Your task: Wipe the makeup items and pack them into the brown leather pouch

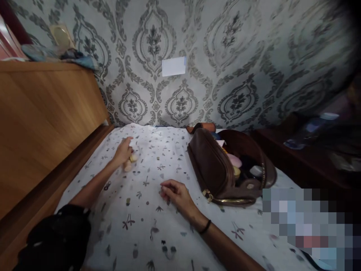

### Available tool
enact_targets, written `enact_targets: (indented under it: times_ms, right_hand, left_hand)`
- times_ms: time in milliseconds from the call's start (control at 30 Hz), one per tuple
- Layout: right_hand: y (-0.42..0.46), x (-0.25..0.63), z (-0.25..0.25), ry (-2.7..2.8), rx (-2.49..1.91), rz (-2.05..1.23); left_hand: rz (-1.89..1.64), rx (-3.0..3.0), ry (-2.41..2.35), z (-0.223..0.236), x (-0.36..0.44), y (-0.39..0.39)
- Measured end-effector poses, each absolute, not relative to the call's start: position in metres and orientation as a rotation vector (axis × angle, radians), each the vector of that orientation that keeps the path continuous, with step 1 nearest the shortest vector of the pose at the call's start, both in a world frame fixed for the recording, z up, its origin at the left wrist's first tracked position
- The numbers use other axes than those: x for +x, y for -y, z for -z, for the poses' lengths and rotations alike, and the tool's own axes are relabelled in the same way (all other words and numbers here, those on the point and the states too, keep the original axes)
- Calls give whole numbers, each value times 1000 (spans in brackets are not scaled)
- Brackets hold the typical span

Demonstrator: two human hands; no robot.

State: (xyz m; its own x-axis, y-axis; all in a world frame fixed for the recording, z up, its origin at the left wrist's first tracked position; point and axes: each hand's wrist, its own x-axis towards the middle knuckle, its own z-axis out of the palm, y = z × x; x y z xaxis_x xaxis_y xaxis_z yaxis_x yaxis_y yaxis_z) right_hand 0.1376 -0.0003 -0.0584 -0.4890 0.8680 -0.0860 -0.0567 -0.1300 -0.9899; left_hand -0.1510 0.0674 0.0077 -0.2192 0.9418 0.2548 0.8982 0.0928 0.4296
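On the patterned white bedsheet, my left hand (123, 151) is at the far left, one finger stretched forward and the others partly bent. Right beside its fingers lie a small beige item (128, 165) and a small yellowish item (133, 157), both blurred; whether the hand touches them is unclear. My right hand (178, 195), a dark band around its wrist, hovers at the middle of the bed with loosely curled fingers and nothing visible in them. To its right stands a brown leather bag (211, 165), unzipped, with a pink rounded item (234, 160) and other small things inside.
A wooden cabinet (47, 101) borders the bed on the left. Patterned wallpaper with a white paper (174, 66) rises behind. An orange-brown item (207, 127) lies behind the bag. A clear plastic bottle (310, 131) rests on a dark surface at right.
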Motion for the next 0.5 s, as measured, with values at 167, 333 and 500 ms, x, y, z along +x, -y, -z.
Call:
enact_targets:
  times_ms: [167, 333, 500]
  right_hand:
    - [1, 139, 62, 1462, -898, -1744]
    - [2, 139, 64, 1425, -870, -1813]
    - [-3, 139, 69, 1387, -832, -1854]
  left_hand:
    - [-450, 1726, -2406, -4, -174, -114]
    - [-324, 1796, -2367, 5, -161, -126]
    - [-476, 1934, -2352, -8, -134, -130]
